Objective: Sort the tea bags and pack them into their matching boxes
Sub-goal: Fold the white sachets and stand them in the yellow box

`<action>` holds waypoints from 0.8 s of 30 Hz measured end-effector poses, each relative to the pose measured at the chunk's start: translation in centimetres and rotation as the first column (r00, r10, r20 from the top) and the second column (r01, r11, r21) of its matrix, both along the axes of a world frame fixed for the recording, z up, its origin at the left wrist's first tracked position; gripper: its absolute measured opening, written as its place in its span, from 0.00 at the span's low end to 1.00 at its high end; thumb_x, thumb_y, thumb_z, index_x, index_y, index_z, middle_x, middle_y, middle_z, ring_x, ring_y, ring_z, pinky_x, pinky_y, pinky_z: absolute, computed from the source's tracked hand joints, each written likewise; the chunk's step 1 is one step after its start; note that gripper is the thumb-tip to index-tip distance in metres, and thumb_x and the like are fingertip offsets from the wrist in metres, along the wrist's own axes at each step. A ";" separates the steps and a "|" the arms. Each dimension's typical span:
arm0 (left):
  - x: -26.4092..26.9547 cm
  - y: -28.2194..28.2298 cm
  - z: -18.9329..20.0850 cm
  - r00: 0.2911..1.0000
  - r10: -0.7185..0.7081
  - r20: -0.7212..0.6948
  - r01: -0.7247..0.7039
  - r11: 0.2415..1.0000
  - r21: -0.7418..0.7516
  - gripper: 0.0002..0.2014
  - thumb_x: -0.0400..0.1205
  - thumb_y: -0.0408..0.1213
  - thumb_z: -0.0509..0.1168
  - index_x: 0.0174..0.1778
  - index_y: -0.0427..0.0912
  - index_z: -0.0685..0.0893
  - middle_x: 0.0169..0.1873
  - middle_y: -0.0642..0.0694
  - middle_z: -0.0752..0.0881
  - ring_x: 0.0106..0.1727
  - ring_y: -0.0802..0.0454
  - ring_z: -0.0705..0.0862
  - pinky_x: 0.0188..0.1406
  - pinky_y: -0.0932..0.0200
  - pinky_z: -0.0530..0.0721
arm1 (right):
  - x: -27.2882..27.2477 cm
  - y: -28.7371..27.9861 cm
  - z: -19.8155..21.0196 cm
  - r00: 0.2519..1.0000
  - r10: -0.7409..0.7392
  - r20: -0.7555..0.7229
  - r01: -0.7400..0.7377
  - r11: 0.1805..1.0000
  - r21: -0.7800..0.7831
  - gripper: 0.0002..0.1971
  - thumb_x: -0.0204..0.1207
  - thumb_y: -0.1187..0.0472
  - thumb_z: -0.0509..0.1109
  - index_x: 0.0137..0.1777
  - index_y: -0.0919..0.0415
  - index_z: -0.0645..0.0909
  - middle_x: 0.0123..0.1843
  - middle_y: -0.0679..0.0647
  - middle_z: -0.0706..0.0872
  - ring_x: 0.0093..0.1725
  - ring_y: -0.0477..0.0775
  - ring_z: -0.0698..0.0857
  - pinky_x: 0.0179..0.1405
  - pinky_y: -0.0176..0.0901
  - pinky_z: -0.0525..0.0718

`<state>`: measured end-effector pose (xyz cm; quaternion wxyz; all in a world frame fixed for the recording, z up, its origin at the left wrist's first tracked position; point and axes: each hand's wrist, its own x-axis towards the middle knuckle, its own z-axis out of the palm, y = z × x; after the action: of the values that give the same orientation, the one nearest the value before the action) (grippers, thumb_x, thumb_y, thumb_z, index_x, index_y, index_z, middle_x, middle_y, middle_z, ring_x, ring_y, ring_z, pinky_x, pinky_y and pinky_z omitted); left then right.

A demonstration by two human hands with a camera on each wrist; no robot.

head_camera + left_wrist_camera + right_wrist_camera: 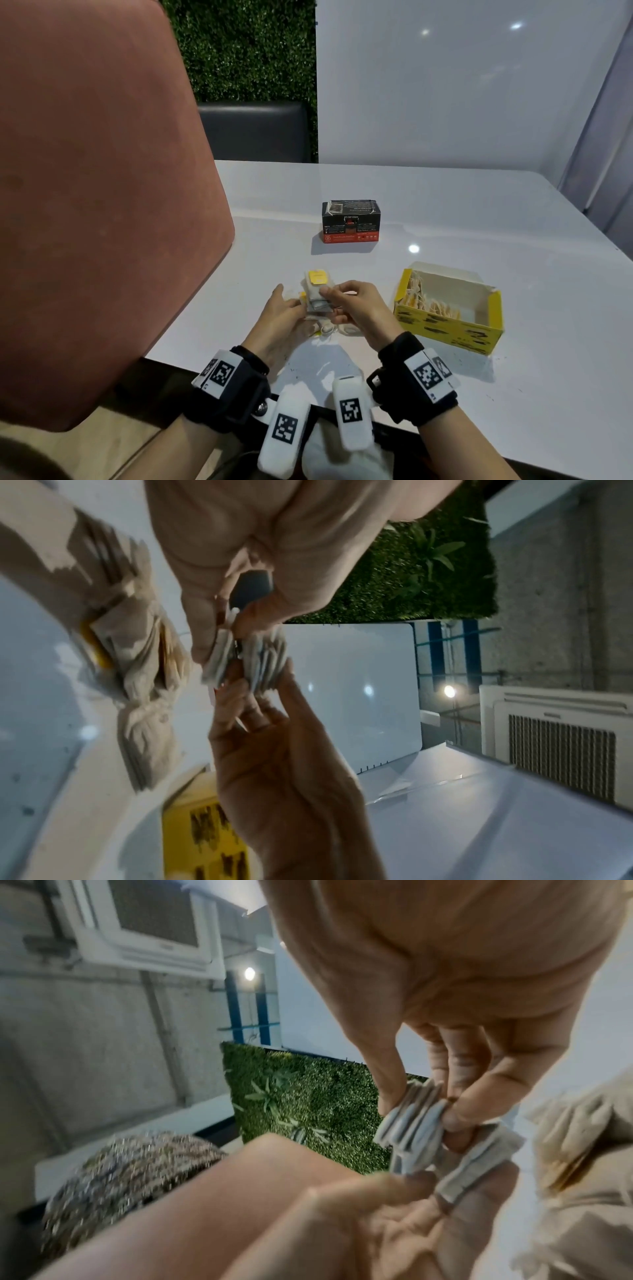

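Note:
A small stack of grey tea bags (317,299) (263,658) (407,1137) is held between both hands just above the table. My left hand (298,303) (226,631) pinches one side and my right hand (329,294) (421,1104) pinches the other. A tea bag with a yellow tag (318,277) stands behind the stack. Loose beige tea bags (329,329) (137,669) (582,1150) lie on the table under the hands. The open yellow box (445,329) (205,831), to the right, holds several tea bags. The black and red box (350,221) stands shut farther back.
The white table (479,212) runs back to a white wall panel. A pink chair back (102,205) fills the left of the head view, and a dark seat (257,130) with a green hedge wall stands behind the table.

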<state>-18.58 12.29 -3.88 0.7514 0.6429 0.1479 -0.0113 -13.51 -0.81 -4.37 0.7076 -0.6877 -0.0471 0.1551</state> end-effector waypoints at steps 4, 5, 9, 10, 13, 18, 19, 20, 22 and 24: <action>0.4 -0.1 0.3 0.998 0.019 -0.060 -0.032 0.974 -0.223 0.11 0.80 0.22 0.51 0.50 0.30 0.78 0.46 0.29 0.84 0.43 0.38 0.86 0.48 0.49 0.85 | 0.1 0.5 -0.6 0.999 -0.026 0.030 0.029 0.992 -0.119 0.12 0.71 0.59 0.76 0.42 0.62 0.75 0.40 0.63 0.87 0.26 0.53 0.82 0.31 0.45 0.85; 0.5 0.0 0.2 0.997 0.014 -0.076 -0.034 0.963 -0.268 0.13 0.80 0.24 0.51 0.52 0.27 0.79 0.47 0.28 0.84 0.43 0.37 0.85 0.53 0.46 0.84 | 0.0 0.7 -0.7 0.999 -0.023 0.036 0.027 0.991 -0.132 0.12 0.71 0.58 0.77 0.41 0.62 0.75 0.41 0.65 0.88 0.27 0.55 0.82 0.34 0.50 0.86; 0.5 -0.4 -0.1 0.997 -0.033 -0.067 0.006 0.930 -0.367 0.10 0.83 0.26 0.55 0.50 0.26 0.81 0.46 0.31 0.84 0.42 0.43 0.86 0.54 0.47 0.85 | -0.2 1.2 -1.1 0.995 -0.016 0.097 0.040 0.967 -0.252 0.16 0.63 0.47 0.77 0.32 0.56 0.76 0.40 0.64 0.89 0.38 0.64 0.88 0.49 0.65 0.86; 0.5 -0.5 0.0 0.998 -0.036 -0.060 0.011 0.922 -0.386 0.10 0.83 0.26 0.55 0.49 0.25 0.81 0.45 0.32 0.85 0.41 0.44 0.87 0.48 0.48 0.88 | -0.2 1.3 -1.1 0.993 -0.009 0.117 0.043 0.957 -0.288 0.16 0.63 0.46 0.76 0.31 0.55 0.76 0.39 0.62 0.89 0.41 0.65 0.88 0.50 0.65 0.86; 0.7 -0.4 0.1 0.998 -0.021 -0.058 -0.002 0.926 -0.378 0.12 0.85 0.26 0.52 0.55 0.22 0.78 0.46 0.30 0.84 0.40 0.44 0.88 0.42 0.52 0.90 | -0.2 1.3 -0.8 0.989 0.003 0.147 0.048 0.939 -0.340 0.15 0.69 0.51 0.75 0.30 0.56 0.75 0.34 0.61 0.88 0.37 0.63 0.88 0.50 0.62 0.86; 0.6 -0.3 0.7 0.998 -0.032 -0.049 0.010 0.920 -0.392 0.12 0.85 0.24 0.50 0.55 0.21 0.77 0.42 0.31 0.84 0.32 0.47 0.89 0.26 0.60 0.86 | -0.1 0.5 0.4 0.943 0.141 0.301 0.019 0.881 -0.473 0.14 0.73 0.53 0.73 0.50 0.60 0.76 0.48 0.59 0.82 0.43 0.57 0.84 0.45 0.48 0.84; 0.6 -0.2 0.8 0.998 -0.037 -0.051 0.014 0.924 -0.383 0.12 0.85 0.24 0.51 0.55 0.21 0.78 0.42 0.31 0.84 0.33 0.47 0.89 0.27 0.59 0.87 | -0.2 0.2 0.6 0.904 0.201 0.377 0.027 0.854 -0.520 0.18 0.73 0.54 0.73 0.59 0.59 0.75 0.54 0.58 0.79 0.47 0.56 0.83 0.49 0.47 0.82; 0.6 -0.1 0.8 0.998 -0.039 -0.058 0.015 0.928 -0.373 0.12 0.85 0.24 0.51 0.55 0.22 0.78 0.43 0.31 0.83 0.34 0.46 0.88 0.29 0.59 0.87 | -0.3 -0.1 0.8 0.852 0.271 0.448 0.028 0.831 -0.556 0.22 0.73 0.57 0.73 0.65 0.56 0.72 0.58 0.56 0.76 0.50 0.54 0.81 0.51 0.45 0.82; 0.8 0.1 0.7 0.997 -0.031 -0.070 0.003 0.931 -0.365 0.12 0.85 0.25 0.52 0.57 0.22 0.78 0.43 0.31 0.84 0.33 0.47 0.88 0.29 0.58 0.87 | -0.3 -0.3 1.2 0.764 0.389 0.515 0.013 0.788 -0.615 0.25 0.73 0.61 0.74 0.69 0.53 0.72 0.61 0.54 0.74 0.52 0.52 0.80 0.54 0.44 0.82; 0.9 0.0 0.6 0.998 -0.032 -0.059 0.007 0.926 -0.377 0.13 0.86 0.26 0.52 0.58 0.23 0.78 0.43 0.33 0.84 0.34 0.48 0.88 0.30 0.59 0.87 | 0.0 -0.2 1.2 0.724 0.439 0.532 0.029 0.752 -0.658 0.20 0.72 0.63 0.74 0.63 0.55 0.79 0.60 0.55 0.76 0.54 0.54 0.81 0.54 0.46 0.82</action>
<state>-17.70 12.31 -3.27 0.8556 0.4874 0.1608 -0.0675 -13.54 -0.96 -3.13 0.3507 -0.8801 -0.3200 -0.0085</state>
